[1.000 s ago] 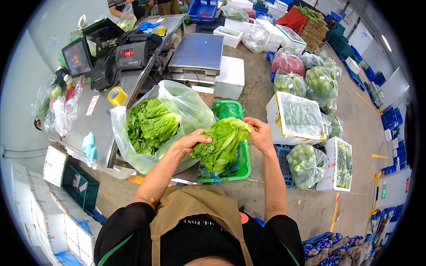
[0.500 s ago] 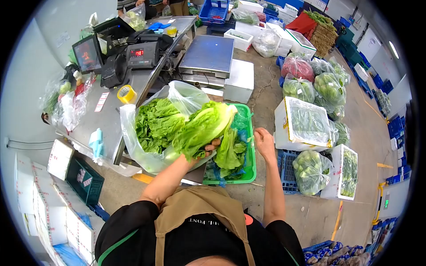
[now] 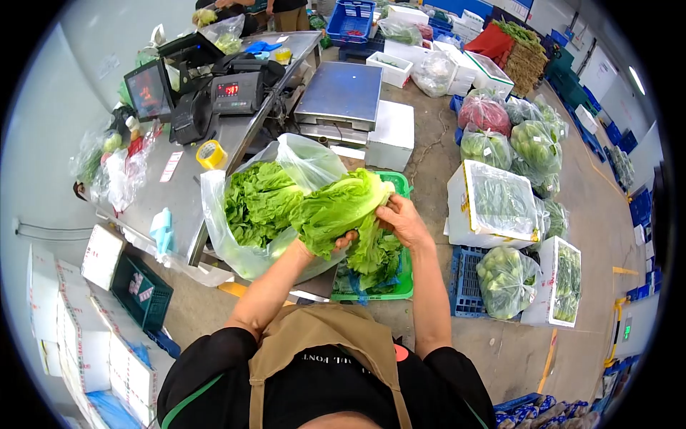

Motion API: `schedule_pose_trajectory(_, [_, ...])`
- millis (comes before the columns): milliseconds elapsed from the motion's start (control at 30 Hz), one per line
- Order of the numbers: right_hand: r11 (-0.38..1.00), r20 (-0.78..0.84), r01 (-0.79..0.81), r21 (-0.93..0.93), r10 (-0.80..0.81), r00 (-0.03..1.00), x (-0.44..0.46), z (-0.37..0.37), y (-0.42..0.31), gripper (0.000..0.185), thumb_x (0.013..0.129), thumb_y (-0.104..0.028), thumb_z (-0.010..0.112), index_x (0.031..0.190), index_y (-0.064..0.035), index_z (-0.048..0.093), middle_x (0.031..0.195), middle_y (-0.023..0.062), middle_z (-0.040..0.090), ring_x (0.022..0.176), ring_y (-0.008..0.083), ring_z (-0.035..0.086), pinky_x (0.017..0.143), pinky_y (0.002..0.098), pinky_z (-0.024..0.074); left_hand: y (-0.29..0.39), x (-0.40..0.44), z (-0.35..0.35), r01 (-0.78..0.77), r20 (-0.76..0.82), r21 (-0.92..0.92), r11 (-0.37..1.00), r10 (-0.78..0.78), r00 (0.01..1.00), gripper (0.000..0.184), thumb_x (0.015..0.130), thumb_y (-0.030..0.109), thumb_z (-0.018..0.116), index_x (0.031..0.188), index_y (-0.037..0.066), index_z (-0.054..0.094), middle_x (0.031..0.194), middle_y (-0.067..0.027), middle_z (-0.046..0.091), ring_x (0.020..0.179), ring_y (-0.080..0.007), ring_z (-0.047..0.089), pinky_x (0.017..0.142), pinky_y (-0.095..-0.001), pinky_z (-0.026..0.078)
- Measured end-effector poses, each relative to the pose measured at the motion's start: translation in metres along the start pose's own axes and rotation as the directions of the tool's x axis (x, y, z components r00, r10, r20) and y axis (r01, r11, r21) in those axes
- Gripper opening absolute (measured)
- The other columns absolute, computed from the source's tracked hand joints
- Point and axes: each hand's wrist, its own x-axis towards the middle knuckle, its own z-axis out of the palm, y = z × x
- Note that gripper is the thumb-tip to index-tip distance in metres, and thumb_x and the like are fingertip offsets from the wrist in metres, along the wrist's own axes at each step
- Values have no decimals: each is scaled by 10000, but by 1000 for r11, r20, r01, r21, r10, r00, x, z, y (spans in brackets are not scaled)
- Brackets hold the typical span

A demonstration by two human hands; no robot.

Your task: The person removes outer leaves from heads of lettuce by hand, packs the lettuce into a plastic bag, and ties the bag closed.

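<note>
A long-leafed head of lettuce (image 3: 334, 209) lies across my left hand (image 3: 339, 244), which grips it from below with most of its fingers hidden by leaves. My right hand (image 3: 401, 219) has its fingers closed on the outer leaves near the pale stem end. Left of it, a clear plastic bag (image 3: 216, 223) stands open with more lettuce (image 3: 259, 200) inside. Beneath my hands is a green basket (image 3: 406, 280), lined with bluish plastic and holding loose lettuce leaves (image 3: 379, 266).
A metal table (image 3: 187, 187) at left carries a scale display (image 3: 234, 91), a screen (image 3: 148, 89) and yellow tape (image 3: 211, 154). Ahead stands a platform scale (image 3: 341, 89). At right are foam boxes (image 3: 468, 207), bagged vegetables (image 3: 506, 282) and a blue pallet (image 3: 466, 282). People stand at the far end.
My right hand has moved left and inward from beside the basket onto the lettuce's stem end. The lettuce in my left hand has shifted slightly to the right.
</note>
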Motion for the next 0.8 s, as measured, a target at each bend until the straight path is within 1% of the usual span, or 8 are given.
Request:
schedule_pose_trajectory(67, [995, 28, 37, -93, -35, 999, -1, -1, -2, 474, 811, -223, 740, 1182, 12, 563, 984, 53, 641, 826, 127, 599, 696, 273, 498, 8, -12, 13, 41, -254, 127, 991, -7, 967, 607, 900, 531, 421, 1234, 36, 528, 815, -271, 611, 521, -291, 616, 366, -299, 497])
schedule_pose_trajectory(200, [991, 79, 103, -91, -96, 992, 1, 0, 2, 400, 794, -155, 740, 1133, 9, 605, 1000, 66, 650, 829, 120, 601, 700, 268, 498, 16, -20, 26, 39, -178, 298, 954, 16, 984, 598, 905, 515, 391, 1201, 22, 555, 800, -289, 622, 552, -337, 638, 372, -323, 510])
schedule_pose_trajectory(267, [990, 97, 87, -115, -75, 992, -1, 1, -3, 356, 790, -110, 718, 1107, 17, 616, 982, 68, 655, 807, 116, 604, 688, 269, 501, 11, -25, 37, 11, -197, 336, 942, 59, 979, 512, 921, 449, 422, 1188, 29, 545, 791, -249, 624, 533, -268, 631, 352, -281, 457])
schedule_pose_trajectory(333, [982, 112, 48, -181, -28, 993, -1, -1, -9, 306, 789, -61, 679, 1075, 33, 624, 941, 69, 661, 771, 114, 608, 656, 273, 507, 13, -28, 36, 43, -166, 281, 959, 4, 986, 512, 922, 446, 423, 1186, 25, 545, 784, -246, 623, 519, -268, 623, 353, -295, 458])
schedule_pose_trajectory(467, [897, 106, -20, -442, 74, 992, 0, -5, -19, 255, 749, 10, 551, 985, 75, 624, 803, 78, 649, 578, 124, 583, 506, 285, 488, 6, -31, 4, -55, -8, 186, 981, 57, 998, 700, 862, 572, 482, 1274, 6, 492, 962, -257, 624, 762, -350, 647, 598, -412, 561])
schedule_pose_trajectory(533, [802, 55, 11, -597, 27, 998, 0, -1, -21, 187, 712, 2, 538, 845, 84, 640, 642, 73, 618, 525, 117, 571, 488, 279, 463, 8, -35, -7, -8, 231, 85, 996, -12, 973, 657, 871, 520, 513, 1291, 16, 479, 1085, -218, 615, 915, -347, 630, 735, -473, 549])
schedule_pose_trajectory(667, [545, 99, 122, -829, -71, 993, 1, -6, -18, 163, 664, 1, 540, 770, 38, 657, 536, 80, 579, 487, 164, 572, 501, 318, 455, -3, -60, 0, -116, -294, 21, 993, 117, 949, 552, 897, 430, 524, 1288, 41, 496, 1192, -172, 597, 1037, -313, 598, 897, -479, 490])
schedule_pose_trajectory(800, [255, -11, 17, -967, -108, 994, 13, -31, 3, 367, 674, -13, 625, 1040, -39, 635, 906, 167, 640, 746, 316, 625, 680, 389, 498, 6, -108, 7, -179, -511, 155, 972, 234, 827, 444, 881, 365, 582, 1213, 71, 558, 1147, -144, 625, 997, -278, 614, 886, -427, 503])
